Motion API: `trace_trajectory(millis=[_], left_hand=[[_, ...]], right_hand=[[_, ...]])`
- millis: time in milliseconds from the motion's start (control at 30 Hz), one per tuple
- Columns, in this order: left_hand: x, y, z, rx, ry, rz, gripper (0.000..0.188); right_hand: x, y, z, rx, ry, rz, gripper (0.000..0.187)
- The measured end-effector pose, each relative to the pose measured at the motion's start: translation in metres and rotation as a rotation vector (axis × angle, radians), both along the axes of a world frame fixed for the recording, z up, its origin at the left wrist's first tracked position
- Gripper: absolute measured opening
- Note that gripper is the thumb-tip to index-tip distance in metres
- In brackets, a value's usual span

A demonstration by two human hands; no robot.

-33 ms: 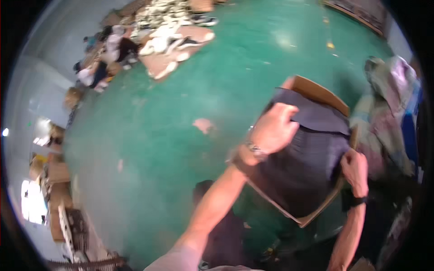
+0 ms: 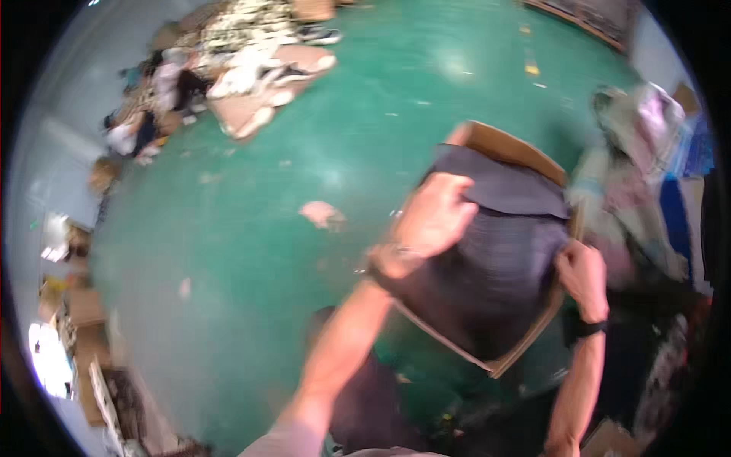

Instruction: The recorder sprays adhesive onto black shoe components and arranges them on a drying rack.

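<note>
A cardboard box (image 2: 518, 143), top uncovered, is tilted in front of me to the right. Dark, flat sheet-like material (image 2: 499, 282) fills it, with a separate dark flap (image 2: 502, 181) lying across its far end. My left hand (image 2: 435, 217) is over the box's left side with curled fingers; motion blur hides what they grip. On the right wall my right hand (image 2: 585, 276) closes its fingers round the cardboard edge. A band circles each wrist.
Light cloth-like sacks (image 2: 628, 164) are heaped to the right. Far left, people (image 2: 129, 137) sit beside a pile of shoes (image 2: 255, 34) and a brown sheet (image 2: 240, 114) on the green floor (image 2: 251, 282). Cartons (image 2: 87, 308) line the left wall. A pinkish scrap (image 2: 321, 214) lies on the floor.
The whole scene, box and hands included, has shifted slightly left in the picture. Both hands keep the same places on the box.
</note>
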State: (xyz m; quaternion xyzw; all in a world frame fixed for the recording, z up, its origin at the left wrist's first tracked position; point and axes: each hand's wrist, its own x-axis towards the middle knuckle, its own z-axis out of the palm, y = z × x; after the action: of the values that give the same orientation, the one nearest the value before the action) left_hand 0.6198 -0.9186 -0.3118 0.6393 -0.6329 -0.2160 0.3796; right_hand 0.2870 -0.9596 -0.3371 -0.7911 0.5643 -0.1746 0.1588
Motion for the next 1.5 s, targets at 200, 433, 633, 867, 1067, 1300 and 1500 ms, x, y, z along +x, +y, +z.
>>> trace_trajectory(millis=[200, 433, 633, 867, 1067, 1300, 1500], left_hand=[[0.012, -0.002, -0.036, -0.012, 0.092, 0.021, 0.036], [0.025, -0.006, -0.034, 0.057, 0.037, 0.16, 0.026], [0.038, -0.006, -0.043, 0.31, 0.331, 0.153, 0.043], [0.039, -0.01, -0.048, 0.306, 0.729, 0.172, 0.06], [0.043, -0.018, -0.059, 0.177, 0.738, 0.105, 0.057], [0.039, -0.02, -0.05, 0.083, 0.937, -0.005, 0.062], [0.038, -0.021, -0.04, 0.097, 1.132, -0.031, 0.065]], right_hand=[[0.012, -0.003, 0.035, -0.199, -0.067, -0.126, 0.029], [0.058, -0.01, 0.042, -0.309, -0.092, 0.245, 0.057], [0.092, -0.036, 0.044, -0.278, 0.048, 0.444, 0.063], [0.125, -0.054, 0.041, -0.164, 0.155, 0.509, 0.067], [0.136, -0.055, 0.035, -0.143, 0.182, 0.487, 0.076], [0.142, -0.054, 0.04, -0.132, 0.213, 0.493, 0.09], [0.151, -0.054, 0.045, -0.138, 0.253, 0.523, 0.102]])
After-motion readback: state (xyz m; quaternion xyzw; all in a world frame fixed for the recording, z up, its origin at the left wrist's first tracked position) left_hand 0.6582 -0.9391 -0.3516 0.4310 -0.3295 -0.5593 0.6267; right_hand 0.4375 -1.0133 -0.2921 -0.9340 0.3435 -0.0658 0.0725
